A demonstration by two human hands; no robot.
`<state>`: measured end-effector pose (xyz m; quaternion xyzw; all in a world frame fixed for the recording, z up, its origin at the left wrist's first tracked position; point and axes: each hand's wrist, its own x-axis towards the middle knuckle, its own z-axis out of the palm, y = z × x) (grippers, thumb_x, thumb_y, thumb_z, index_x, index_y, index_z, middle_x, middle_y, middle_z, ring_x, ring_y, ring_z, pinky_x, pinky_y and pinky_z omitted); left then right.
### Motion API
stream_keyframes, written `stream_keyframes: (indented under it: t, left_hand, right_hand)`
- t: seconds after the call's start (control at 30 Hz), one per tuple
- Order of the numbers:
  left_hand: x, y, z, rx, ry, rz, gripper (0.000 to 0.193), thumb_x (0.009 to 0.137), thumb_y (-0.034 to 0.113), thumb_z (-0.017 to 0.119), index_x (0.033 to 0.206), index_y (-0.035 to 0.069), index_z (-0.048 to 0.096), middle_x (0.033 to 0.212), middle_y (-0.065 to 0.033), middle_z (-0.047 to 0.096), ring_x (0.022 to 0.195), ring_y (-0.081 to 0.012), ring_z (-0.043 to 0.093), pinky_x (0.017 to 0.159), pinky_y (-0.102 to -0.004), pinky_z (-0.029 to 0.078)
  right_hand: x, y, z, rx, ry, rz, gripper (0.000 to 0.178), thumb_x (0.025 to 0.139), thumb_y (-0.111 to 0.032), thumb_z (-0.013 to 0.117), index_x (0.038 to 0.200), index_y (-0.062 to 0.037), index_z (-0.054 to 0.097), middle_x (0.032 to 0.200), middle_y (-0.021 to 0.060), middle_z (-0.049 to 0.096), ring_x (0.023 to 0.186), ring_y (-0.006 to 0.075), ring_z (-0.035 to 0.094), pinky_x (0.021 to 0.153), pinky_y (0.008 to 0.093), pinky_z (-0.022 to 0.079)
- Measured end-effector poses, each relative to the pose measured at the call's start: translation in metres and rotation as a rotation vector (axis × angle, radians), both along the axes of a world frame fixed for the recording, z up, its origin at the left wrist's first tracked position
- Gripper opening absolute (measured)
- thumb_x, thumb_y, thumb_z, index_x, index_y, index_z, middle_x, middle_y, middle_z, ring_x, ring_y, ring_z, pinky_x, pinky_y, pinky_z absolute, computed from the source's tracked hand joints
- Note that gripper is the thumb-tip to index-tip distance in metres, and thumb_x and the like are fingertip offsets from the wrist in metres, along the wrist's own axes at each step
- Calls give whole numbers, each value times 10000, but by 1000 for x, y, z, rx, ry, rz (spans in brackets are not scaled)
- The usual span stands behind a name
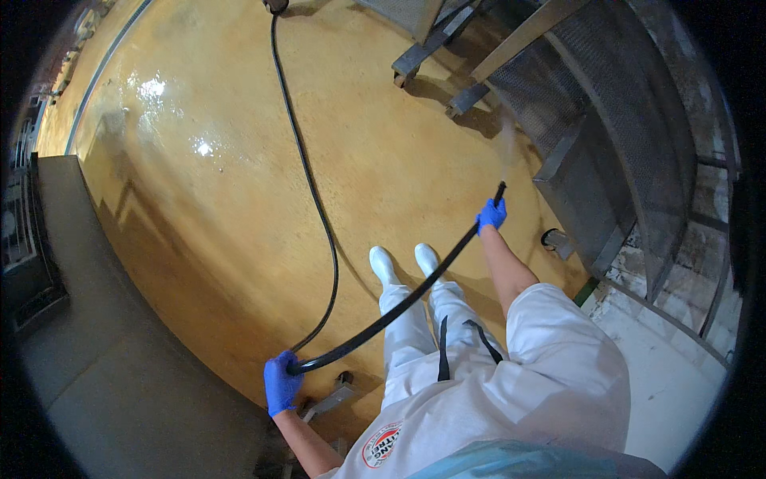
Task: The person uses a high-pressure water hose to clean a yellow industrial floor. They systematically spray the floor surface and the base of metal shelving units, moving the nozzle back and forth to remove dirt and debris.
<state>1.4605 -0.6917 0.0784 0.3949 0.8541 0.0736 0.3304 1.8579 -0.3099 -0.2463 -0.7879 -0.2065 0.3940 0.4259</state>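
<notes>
A black hose [383,320] crosses in front of my body from lower left to upper right. My right hand [491,216], in a blue glove, grips it close behind its dark tip, which points away from me toward the metal equipment at the right. Faint spray shows beyond the tip. Lower down at the left, my left hand [282,383], also blue-gloved, is closed around the same hose. From there the hose runs on along the floor to the far side, where it meets a dark object [275,5] at the top edge.
Perforated metal equipment [594,160] with a wheeled frame [471,97] stands at the right. A grey surface [120,335] fills the left side. The yellowish floor [215,215] shines wet at the upper left. My white boots [384,265] stand on it, near the trailing hose.
</notes>
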Motion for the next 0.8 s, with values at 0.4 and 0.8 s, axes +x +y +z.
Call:
stream_keyframes:
  t: [0.4,0.8]
  left_hand:
    - [92,16,-33,-98,-5,-52,216,658,147,709,611,56,518,588,-171,525,578,-385,509,515,-414,375]
    - [161,-16,-46,-38,-36,20,245,631,97,706,562,43,476,526,-183,460,491,-361,453,467,-387,350]
  right_hand:
    - [57,13,10,100,47,123,452,887,-139,528,1323,-181,418,591,-9,442,342,103,368,289,270,301]
    - [60,39,12,143,138,234,472,884,-140,525,1337,-164,397,588,4,452,331,113,373,295,278,324]
